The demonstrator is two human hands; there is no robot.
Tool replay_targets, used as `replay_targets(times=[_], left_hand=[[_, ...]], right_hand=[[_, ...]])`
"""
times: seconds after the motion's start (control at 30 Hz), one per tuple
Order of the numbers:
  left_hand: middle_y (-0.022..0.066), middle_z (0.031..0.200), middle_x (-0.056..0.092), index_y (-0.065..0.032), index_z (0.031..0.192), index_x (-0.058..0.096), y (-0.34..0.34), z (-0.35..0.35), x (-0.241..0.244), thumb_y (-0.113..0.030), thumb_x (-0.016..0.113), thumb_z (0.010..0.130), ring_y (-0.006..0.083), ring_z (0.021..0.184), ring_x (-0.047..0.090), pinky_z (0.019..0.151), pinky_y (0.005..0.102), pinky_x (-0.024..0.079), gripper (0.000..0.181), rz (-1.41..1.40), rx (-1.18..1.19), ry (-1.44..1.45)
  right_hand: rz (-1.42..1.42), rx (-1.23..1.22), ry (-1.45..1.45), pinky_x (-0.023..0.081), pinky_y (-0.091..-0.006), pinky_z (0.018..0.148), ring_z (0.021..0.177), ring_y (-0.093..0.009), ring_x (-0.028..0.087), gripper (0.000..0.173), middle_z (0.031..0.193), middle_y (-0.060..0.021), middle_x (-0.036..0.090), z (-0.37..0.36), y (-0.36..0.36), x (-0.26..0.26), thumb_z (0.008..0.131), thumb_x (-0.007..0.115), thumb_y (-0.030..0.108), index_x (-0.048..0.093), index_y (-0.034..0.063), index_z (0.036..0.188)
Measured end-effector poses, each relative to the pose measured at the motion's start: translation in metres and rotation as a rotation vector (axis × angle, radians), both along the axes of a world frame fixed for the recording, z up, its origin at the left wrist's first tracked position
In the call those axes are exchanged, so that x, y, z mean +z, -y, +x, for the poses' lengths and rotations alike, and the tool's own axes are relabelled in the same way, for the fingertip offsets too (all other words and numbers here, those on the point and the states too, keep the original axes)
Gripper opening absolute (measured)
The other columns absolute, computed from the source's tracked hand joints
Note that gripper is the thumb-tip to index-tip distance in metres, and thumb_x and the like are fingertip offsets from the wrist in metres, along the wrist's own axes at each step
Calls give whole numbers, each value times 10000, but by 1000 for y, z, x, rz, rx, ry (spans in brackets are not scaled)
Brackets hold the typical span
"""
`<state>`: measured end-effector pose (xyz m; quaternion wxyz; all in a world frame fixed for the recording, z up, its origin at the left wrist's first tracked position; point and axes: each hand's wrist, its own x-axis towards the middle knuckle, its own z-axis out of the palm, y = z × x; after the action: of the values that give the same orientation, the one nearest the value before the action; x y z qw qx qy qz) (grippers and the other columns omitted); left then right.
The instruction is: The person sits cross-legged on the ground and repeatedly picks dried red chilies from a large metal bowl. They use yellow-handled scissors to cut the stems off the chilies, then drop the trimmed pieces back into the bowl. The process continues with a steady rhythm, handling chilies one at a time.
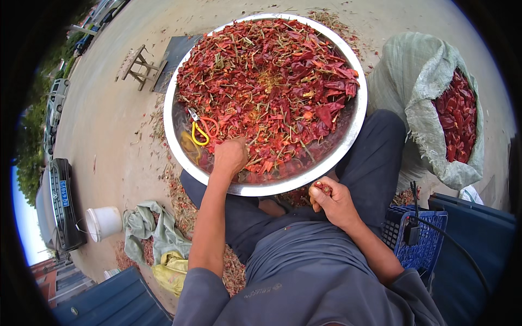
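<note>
A large shiny metal basin sits in front of me, heaped with cut dried red chilies and bits of stem. My left hand reaches over its near left rim, knuckles up, down among the chili pieces. Its fingertips are hidden, so whether it grips anything cannot be told. Just beyond it, scissors with yellow and red handles lie against the basin's inner wall, blades pointing away. Outside the near right rim, my right hand is closed around reddish dried chili, partly covered by the fingers.
On the right, a woven sack gapes with dried chilies; a blue plastic crate stands nearer. To the left are a white bucket, crumpled sacks and a small wooden stool. A car is parked farther left.
</note>
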<state>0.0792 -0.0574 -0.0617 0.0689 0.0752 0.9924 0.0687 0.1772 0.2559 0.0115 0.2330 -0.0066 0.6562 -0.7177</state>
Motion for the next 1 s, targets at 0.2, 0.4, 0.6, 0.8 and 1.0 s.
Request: replay_targets(times=[0.2,0.4,0.6,0.8,1.0], left_hand=[[179,920,710,-98,861,730,-27,9,-32,-101,590,790,333,873,705,752,495,537,157,-287,-167,199],[168,902,706,-40,885,702,-8,9,-25,-129,617,823,324,797,686,719,434,530,138,18,-86,114],[41,816,663,-28,976,611,13,27,52,-131,622,953,122,692,588,650,292,483,106,1002,467,303],[79,910,668,-7,1123,586,76,74,102,-98,645,947,139,775,631,719,274,515,207,1413,884,-290],[238,1217,630,55,1321,523,118,75,86,-182,750,840,325,1082,649,936,387,503,582,-95,880,-833]], right_hand=[[-14,14,31,472,-234,568,611,-55,563,237,728,1,623,-3,6,2,999,632,243,649,9,1033],[20,26,-2,466,-237,567,609,-56,555,251,721,2,616,1,5,2,999,632,236,658,7,1098],[25,22,37,457,-239,561,600,-59,545,261,712,2,607,-1,6,3,999,631,250,659,4,1081],[16,8,61,456,-230,559,608,-61,559,253,712,-4,609,-2,7,-4,1000,621,260,642,9,978],[45,13,82,440,-233,509,544,-70,533,219,691,-16,588,-5,13,-7,993,617,217,617,10,921]])
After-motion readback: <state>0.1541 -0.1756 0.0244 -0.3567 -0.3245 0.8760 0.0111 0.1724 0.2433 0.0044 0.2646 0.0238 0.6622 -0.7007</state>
